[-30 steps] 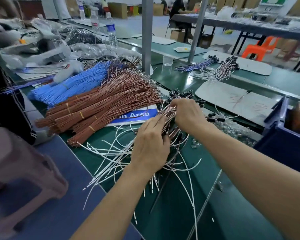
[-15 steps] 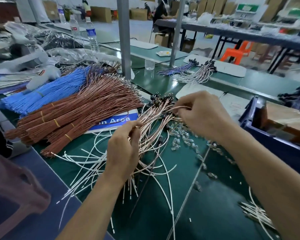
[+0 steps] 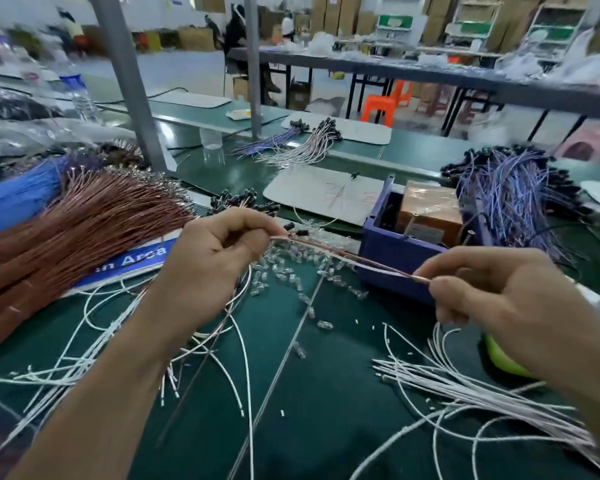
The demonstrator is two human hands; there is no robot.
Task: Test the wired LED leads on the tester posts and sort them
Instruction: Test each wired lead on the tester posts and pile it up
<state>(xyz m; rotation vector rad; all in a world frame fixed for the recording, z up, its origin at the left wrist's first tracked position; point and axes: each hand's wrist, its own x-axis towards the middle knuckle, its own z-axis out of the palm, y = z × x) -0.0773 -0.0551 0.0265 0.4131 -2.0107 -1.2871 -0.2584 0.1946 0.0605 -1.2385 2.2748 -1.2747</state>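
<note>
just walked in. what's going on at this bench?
One person works bare-handed at a green bench. The left hand grips one end of a pink-and-white lead and the right hand pinches the other, holding it stretched above loose clear LEDs, in front of a blue bin. Brown wire bundles lie at left, white wires lower right, purple leads far right. I can't make out a tester; the lead isn't sorted yet.

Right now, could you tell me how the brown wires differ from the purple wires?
The brown wires lie straight, packed side by side; the purple wires sprawl in a loose, curving heap. The purple wires end in black caps; the brown wires show none. Both rest on the green bench.
</note>
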